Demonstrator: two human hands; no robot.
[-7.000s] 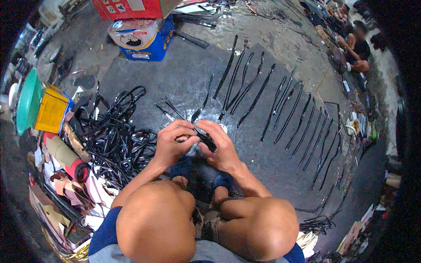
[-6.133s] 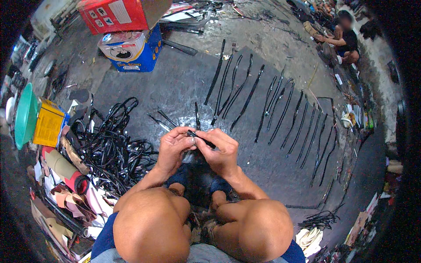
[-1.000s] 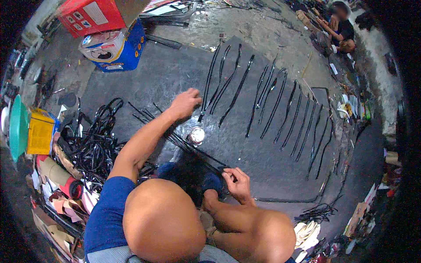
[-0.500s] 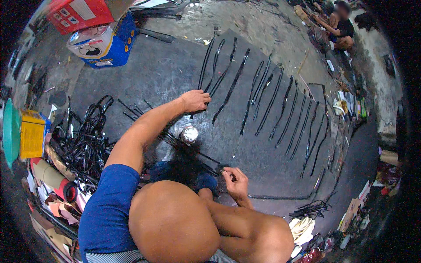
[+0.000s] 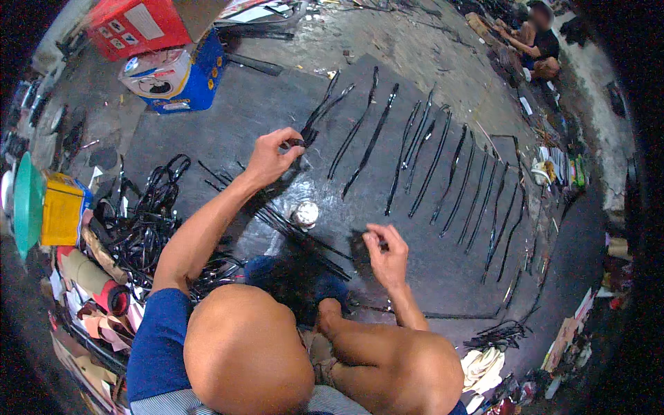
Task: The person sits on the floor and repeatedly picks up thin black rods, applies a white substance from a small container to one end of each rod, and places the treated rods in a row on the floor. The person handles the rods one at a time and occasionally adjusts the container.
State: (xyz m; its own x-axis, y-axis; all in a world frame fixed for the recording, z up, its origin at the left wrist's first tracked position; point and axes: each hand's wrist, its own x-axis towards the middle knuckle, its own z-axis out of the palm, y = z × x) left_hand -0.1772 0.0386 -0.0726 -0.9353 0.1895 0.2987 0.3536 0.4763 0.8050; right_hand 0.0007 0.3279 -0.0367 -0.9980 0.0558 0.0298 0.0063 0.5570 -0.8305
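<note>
Below, dark mat (image 5: pixel 436 277), littered floor (image 5: pixel 404 52), left hand (image 5: pixel 272 158) around black strips (image 5: pixel 312 130), right hand (image 5: pixel 389 259) of unclear grip

Dark floor mat (image 5: pixel 446 277), round shiny container (image 5: pixel 305 214) on it, black strips (image 5: pixel 377 135) right of the container, tangled strips (image 5: pixel 152 207) left of it

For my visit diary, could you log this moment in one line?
Left grip: pinching black strips | Right grip: half-curled, contents unclear | Shiny round object: on dark mat | Tangled strips: left of picture
</note>
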